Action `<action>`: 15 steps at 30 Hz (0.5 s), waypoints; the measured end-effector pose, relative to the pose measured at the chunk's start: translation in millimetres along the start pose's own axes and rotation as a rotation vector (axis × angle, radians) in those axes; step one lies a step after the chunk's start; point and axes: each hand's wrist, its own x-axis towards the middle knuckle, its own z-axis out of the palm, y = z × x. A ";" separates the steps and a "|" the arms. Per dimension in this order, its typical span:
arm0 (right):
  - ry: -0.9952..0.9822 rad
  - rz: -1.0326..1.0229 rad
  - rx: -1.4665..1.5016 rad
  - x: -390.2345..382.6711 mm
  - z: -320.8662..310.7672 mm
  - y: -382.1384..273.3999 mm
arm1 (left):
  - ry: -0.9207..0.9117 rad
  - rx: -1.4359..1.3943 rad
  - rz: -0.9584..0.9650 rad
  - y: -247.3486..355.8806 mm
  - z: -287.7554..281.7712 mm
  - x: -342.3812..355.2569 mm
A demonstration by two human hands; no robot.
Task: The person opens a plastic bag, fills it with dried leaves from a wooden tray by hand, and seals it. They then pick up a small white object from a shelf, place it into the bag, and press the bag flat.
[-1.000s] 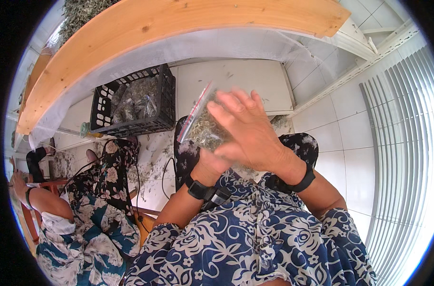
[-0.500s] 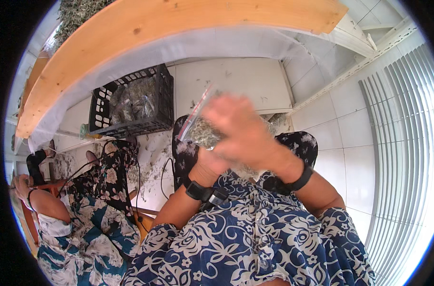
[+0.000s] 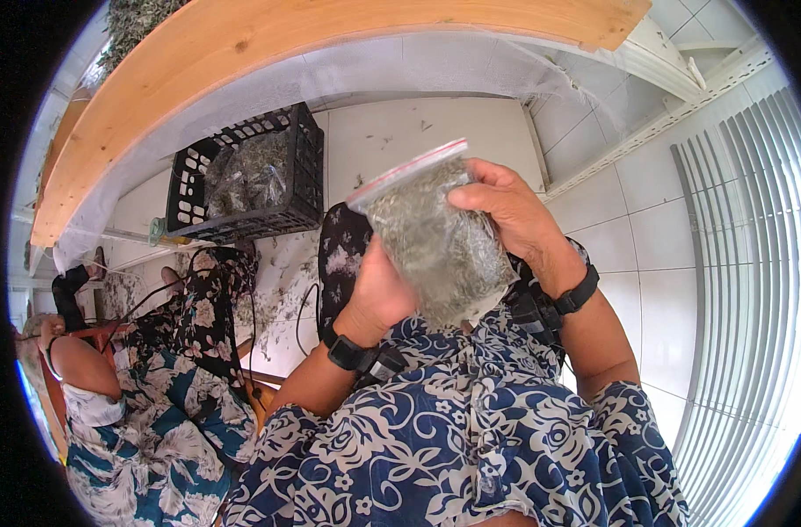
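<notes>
A clear zip bag (image 3: 440, 237) full of dried grey-green herb is held up in front of my body, its red-lined zip strip slanting along the top. My right hand (image 3: 519, 211) grips the bag's upper right side, thumb on the front face and fingers behind. At the lower left edge, my left hand (image 3: 384, 285) holds the bag, slightly blurred; most of its fingers are hidden behind the plastic.
A black plastic crate (image 3: 308, 171) with several filled bags stands at the left, near a white board (image 3: 427, 123). A curved-looking wooden beam (image 3: 330, 31) crosses the top. Another person's arm (image 3: 84, 364) is at far left. Herb scraps litter the floor; a slatted grille (image 3: 752, 263) lies right.
My right hand, blurred across the bag before, has moved right to its upper side edge. The bag now stands more upright and faces me, its zip strip turned toward the top.
</notes>
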 end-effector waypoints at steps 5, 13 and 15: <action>0.059 -0.147 -0.039 -4.6 4.9 -3.5 | 0.110 0.548 0.363 1.7 22.7 -10.0; 0.040 -0.208 -0.103 -22.1 22.3 -0.3 | 0.171 0.824 0.537 2.9 52.2 -10.1; 0.073 -0.217 -0.179 -22.4 22.9 0.0 | 0.164 0.831 0.537 4.1 52.0 -12.3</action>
